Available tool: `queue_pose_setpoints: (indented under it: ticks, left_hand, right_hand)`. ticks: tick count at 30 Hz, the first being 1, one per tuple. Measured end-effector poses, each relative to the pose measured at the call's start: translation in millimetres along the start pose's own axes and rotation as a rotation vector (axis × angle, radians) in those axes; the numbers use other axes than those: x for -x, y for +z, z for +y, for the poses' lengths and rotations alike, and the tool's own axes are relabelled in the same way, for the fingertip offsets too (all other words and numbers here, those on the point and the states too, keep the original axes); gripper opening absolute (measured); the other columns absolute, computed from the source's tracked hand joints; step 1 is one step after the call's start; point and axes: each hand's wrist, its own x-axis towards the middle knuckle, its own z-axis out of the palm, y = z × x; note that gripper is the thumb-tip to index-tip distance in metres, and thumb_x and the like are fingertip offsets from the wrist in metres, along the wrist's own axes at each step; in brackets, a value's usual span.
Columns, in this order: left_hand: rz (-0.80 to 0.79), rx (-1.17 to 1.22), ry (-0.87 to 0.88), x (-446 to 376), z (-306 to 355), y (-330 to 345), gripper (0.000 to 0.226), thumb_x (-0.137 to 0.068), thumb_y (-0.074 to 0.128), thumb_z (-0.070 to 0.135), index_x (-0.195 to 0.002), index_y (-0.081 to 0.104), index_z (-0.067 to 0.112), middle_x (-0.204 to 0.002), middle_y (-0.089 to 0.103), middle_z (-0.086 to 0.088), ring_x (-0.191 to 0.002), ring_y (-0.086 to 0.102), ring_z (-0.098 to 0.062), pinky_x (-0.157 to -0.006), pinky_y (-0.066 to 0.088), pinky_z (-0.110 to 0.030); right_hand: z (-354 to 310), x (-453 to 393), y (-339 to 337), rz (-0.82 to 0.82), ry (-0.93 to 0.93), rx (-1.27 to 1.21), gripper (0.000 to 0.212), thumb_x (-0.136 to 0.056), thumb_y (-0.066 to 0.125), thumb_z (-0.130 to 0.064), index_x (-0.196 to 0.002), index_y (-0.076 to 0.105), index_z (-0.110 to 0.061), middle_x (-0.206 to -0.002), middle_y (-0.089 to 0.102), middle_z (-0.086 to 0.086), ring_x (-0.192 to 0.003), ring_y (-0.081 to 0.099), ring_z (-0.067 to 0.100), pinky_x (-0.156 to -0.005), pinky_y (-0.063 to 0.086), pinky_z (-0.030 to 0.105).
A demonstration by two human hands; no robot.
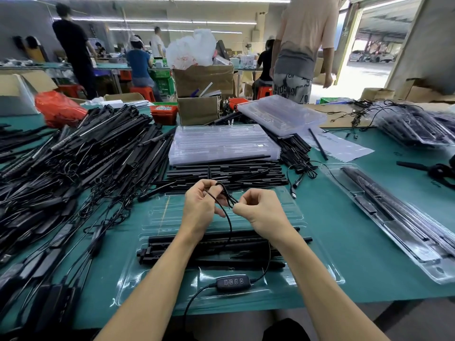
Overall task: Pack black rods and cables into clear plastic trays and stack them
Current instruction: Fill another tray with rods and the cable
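Pinching a thin black cable [227, 217] at frame centre, left hand [200, 207] has loops wound round its curled fingers; right hand [261, 211] grips the cable's bundled end between thumb and fingers. Both sit above the open clear tray [320, 269] on the green table [369, 242]. Black rods [221, 244] lie across the tray; the cable's inline controller [233, 282] rests in its lower compartment. Empty tray stack [221, 143] upper centre.

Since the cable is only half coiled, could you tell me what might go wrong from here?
The cable runs from both hands down across the rods in the open tray; a tug could drag the inline controller or shift the rods. The coil pinched between the fingers could spring loose.
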Motion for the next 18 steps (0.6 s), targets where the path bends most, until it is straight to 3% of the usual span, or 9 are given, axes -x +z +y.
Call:
queue_pose_setpoints:
  ticks: [5,8,11,14,18]
  left_hand:
    - [-0.03,0.016,-0.019,0,1,0,0.013,-0.101,0.053,0.006,-0.09,0.057,0.013,-0.063,0.066,0.0,-0.058,0.064,-0.015,-0.04,0.047,-0.023]
    - [-0.077,0.03,-0.003,0,3,-1,0.011,-0.1,0.055,0.006,-0.093,0.058,0.013,-0.077,0.067,-0.008,-0.063,0.061,-0.015,-0.04,0.045,-0.023]
    - [-0.14,0.006,0.01,2,3,-1,0.011,-0.099,0.057,0.004,-0.096,0.058,0.014,-0.091,0.064,-0.009,-0.069,0.061,-0.01,-0.043,0.044,-0.022]
    - [-0.171,-0.048,0.024,4,3,-2,0.016,-0.098,0.058,0.002,-0.095,0.058,0.018,-0.087,0.06,0.002,-0.069,0.06,-0.007,-0.044,0.042,-0.021]
    - [-0.158,-0.073,0.018,5,3,-3,0.017,-0.097,0.057,0.002,-0.092,0.057,0.018,-0.081,0.06,0.007,-0.069,0.06,-0.006,-0.044,0.042,-0.022]
  right_hand:
    - [2,-2,1,0.034,0.042,-0.04,0.014,-0.078,0.07,-0.005,-0.072,0.058,-0.008,-0.063,0.05,-0.002,-0.055,0.041,0.008,-0.052,0.035,0.017]
    - [7,1,1,0.015,0.084,-0.061,0.008,-0.082,0.071,-0.01,-0.087,0.066,-0.008,-0.071,0.058,-0.002,-0.061,0.048,0.008,-0.058,0.041,0.022]
    - [11,1,-1,0.049,0.098,-0.114,0.007,-0.085,0.073,-0.012,-0.081,0.068,-0.014,-0.07,0.06,-0.006,-0.063,0.052,0.004,-0.058,0.043,0.017]
    - [9,0,-6,0.045,0.231,-0.24,0.01,-0.086,0.073,-0.016,-0.076,0.07,-0.018,-0.074,0.065,-0.007,-0.073,0.058,0.009,-0.063,0.046,0.023]
    - [7,0,-9,-0.024,0.27,-0.385,0.026,-0.087,0.072,-0.016,-0.061,0.072,-0.019,-0.072,0.066,-0.007,-0.074,0.058,0.012,-0.062,0.044,0.025]
